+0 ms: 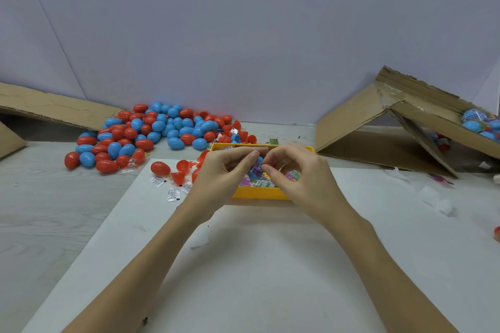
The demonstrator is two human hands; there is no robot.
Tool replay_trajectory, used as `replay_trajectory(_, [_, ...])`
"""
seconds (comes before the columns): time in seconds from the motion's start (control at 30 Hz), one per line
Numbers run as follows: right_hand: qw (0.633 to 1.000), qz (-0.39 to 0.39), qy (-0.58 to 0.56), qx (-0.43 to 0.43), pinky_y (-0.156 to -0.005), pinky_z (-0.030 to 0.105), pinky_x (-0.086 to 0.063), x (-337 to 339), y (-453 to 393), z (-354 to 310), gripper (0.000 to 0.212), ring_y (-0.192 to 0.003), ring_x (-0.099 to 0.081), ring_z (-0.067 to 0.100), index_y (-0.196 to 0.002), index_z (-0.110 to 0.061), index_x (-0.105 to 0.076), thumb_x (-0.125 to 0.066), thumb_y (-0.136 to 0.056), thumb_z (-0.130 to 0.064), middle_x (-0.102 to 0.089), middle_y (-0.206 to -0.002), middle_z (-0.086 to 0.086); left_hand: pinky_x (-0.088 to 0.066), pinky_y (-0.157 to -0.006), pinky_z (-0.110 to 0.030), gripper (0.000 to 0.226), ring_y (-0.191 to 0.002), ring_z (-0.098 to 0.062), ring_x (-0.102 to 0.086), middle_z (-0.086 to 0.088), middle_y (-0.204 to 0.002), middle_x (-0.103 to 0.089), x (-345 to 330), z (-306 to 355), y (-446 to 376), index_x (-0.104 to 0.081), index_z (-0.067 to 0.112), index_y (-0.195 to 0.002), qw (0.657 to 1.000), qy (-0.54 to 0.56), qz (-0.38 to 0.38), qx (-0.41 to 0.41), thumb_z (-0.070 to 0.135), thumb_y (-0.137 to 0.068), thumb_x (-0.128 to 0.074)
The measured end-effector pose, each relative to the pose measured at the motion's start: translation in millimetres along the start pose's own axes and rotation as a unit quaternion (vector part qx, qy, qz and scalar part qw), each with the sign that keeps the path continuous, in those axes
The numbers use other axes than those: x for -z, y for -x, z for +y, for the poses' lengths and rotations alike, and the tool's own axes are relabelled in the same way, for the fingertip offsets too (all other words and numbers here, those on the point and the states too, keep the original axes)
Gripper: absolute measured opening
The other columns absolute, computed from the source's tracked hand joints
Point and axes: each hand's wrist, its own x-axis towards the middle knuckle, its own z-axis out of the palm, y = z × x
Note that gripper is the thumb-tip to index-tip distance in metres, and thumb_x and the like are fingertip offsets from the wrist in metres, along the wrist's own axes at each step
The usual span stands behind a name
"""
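Centrally, both forearms are seen entering from the bottom of the frame and converging at its middle. The left hand (pixel 227 170) and the right hand (pixel 297 173) are brought together, knuckles raised, just above a yellow tray (pixel 259 193).

A blue egg (pixel 256 170), partly covered by a printed purple wrapper, is pinched between the two hands: the fingers (pixel 251 156) of the left hand are curled onto it from the left, and those of the right are pressed to it from the right. Most of the egg is hidden by the fingertips.

The tray is filled with printed wrappers and is set at the far edge of a white sheet (pixel 257 265) laid on a pale wood-grain counter (pixel 40 211). A pile of red and blue eggs (pixel 151 130) is noted at centre left, with small sachets (pixel 173 193) nearby. A tipped cardboard box (pixel 378 127) holding wrapped eggs is recorded at right, a cardboard flap (pixel 54 108) at left, and a plain wall (pixel 216 35) behind.
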Motion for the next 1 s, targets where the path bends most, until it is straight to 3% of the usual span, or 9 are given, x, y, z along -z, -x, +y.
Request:
replay_trajectory(0.23, [0.999, -0.043, 0.01, 0.003, -0.07, 0.024, -0.056, 2, 1, -5, 0.008, -0.075, -0.064, 0.011, -0.09, -0.007, -0.07, -0.077, -0.086, -0.004, -0.067, -0.085, -0.001, -0.059, -0.09, -0.028, 0.031, -0.11, -0.014, -0.071, 0.003, -0.111, -0.077, 7, -1, 1, -0.075, 0.017, -0.121, 0.998, -0.002, -0.064, 0.027, 0.027, -0.094, -0.062])
replay_trajectory(0.43, [0.999, -0.038, 0.026, 0.019, -0.068, 0.03, -0.056, -1, 2, -7, 0.009, -0.072, -0.063, 0.013, -0.086, -0.008, -0.068, -0.076, -0.086, -0.003, -0.066, -0.082, -0.001, -0.059, -0.089, -0.026, 0.029, -0.111, -0.014, -0.071, 0.004, -0.113, -0.077, 13, 2, 0, -0.073, 0.014, -0.124, 0.995, -0.003, -0.089, 0.035, 0.021, -0.098, -0.061])
replay_trajectory(1.0, [0.999, -0.029, -0.035, -0.015, -0.078, 0.027, -0.058, -2, 3, -9, 0.006, -0.084, -0.07, 0.013, -0.096, -0.009, -0.071, -0.075, -0.092, -0.007, -0.072, -0.089, -0.003, -0.056, -0.088, -0.021, 0.028, -0.113, -0.014, -0.07, 0.003, -0.115, -0.076, 19, 5, -2, -0.073, 0.013, -0.125, 0.995, 0.015, -0.092, 0.02, 0.02, -0.101, -0.059])
